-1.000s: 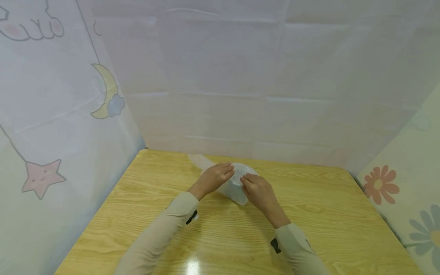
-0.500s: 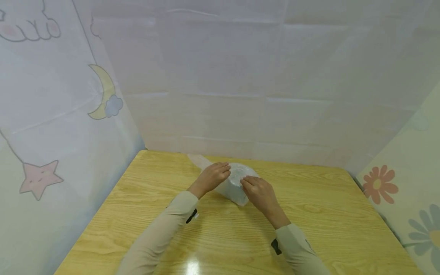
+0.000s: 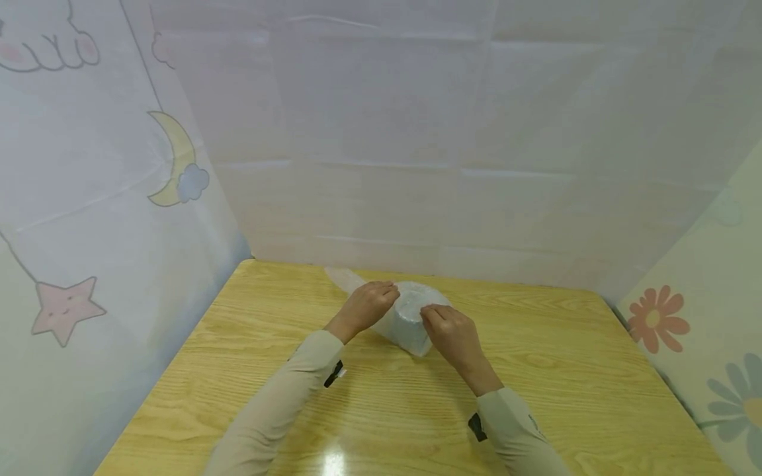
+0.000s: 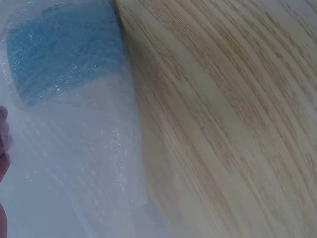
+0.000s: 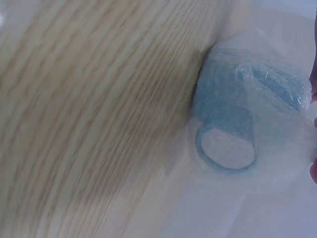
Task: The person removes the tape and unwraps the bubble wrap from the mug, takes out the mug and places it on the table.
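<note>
A light-blue mug [image 5: 220, 91] stands on the table, wrapped in clear bubble wrap [image 3: 407, 334]. Its looped handle [image 5: 200, 144] shows through the plastic in the right wrist view; the left wrist view shows its blue side [image 4: 69, 52]. My left hand [image 3: 367, 307] pinches the wrap at the left of the mug's top, fingers bent. From the other side my right hand [image 3: 452, 332] pinches the wrap near the top's right edge, thumb and fingertips together. A loose tail of wrap [image 3: 342, 277] trails out behind the left hand.
The light wooden table [image 3: 565, 370] carries the wrapped mug near its back half. A pale sheet [image 3: 381, 132] hangs behind it, and printed sheets with a star [image 3: 67, 309] and a red flower [image 3: 653, 318] flank the sides.
My left hand has shifted slightly left and its fingers have bent more. My right hand has edged right. The wrap over the mug's top lies smoother.
</note>
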### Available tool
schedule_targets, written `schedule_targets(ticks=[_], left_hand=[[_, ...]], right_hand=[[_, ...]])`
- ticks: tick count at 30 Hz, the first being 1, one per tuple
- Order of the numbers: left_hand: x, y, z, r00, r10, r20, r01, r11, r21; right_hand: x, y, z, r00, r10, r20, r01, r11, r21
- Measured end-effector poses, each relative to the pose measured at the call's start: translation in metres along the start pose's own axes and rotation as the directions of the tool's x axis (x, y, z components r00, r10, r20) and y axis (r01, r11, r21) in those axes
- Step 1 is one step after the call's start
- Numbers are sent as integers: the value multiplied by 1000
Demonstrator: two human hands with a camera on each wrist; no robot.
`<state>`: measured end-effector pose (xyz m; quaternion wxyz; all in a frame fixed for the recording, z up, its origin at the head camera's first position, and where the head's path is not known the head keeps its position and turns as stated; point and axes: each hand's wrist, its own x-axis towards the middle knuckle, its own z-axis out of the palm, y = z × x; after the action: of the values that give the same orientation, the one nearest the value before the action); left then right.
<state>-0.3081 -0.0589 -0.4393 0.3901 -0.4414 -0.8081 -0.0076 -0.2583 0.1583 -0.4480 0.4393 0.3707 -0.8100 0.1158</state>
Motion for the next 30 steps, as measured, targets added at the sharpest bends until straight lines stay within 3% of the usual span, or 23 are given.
schedule_targets(ticks=[7, 15, 23, 30], left_hand=[[0, 0, 2, 998, -37, -53, 35, 999, -26], [-1, 1, 5, 988, -141, -70, 134, 987, -93], [1, 2, 4, 968, -248, -42, 230, 941, -249], [3, 5, 0, 951, -310, -14, 288, 900, -326]], right_hand=[[0, 0, -1, 999, 34, -42, -34, 999, -5], [-1, 0, -2, 992, 85, -89, -85, 996, 7], [-2, 2, -2, 984, 133, -121, -127, 990, 58], [-2, 4, -3, 987, 154, -52, -152, 988, 38]])
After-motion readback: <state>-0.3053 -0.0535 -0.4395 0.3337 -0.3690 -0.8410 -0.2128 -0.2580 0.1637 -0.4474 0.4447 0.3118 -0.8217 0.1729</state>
